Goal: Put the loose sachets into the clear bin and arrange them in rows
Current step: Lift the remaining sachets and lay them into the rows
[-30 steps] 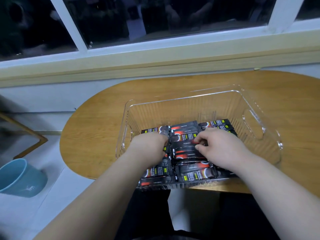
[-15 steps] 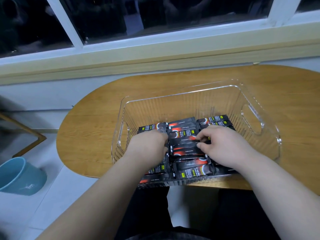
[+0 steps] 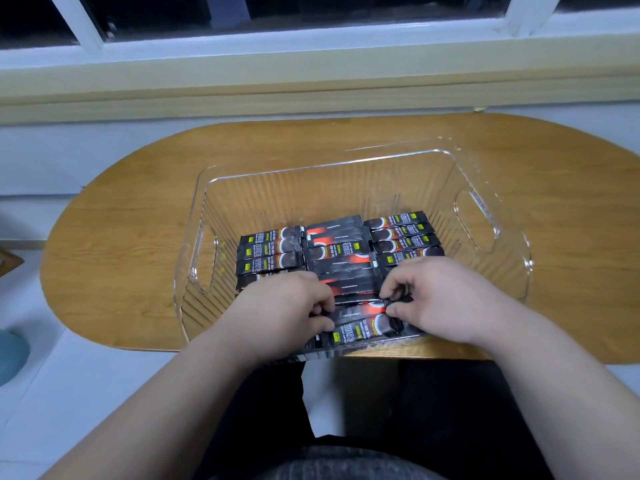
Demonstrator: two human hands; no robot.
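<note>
Sachet in clear bin spans left grip to right grip, ends pinched.

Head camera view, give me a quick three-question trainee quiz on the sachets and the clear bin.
1. True or false: all visible sachets lie inside the clear bin.
2. How many side-by-side rows of sachets show? A two, B three, C five.
3. Fill in: the left hand and right hand pinch sachets in the ___ row.
Key: 1 true; 2 B; 3 middle.
</note>
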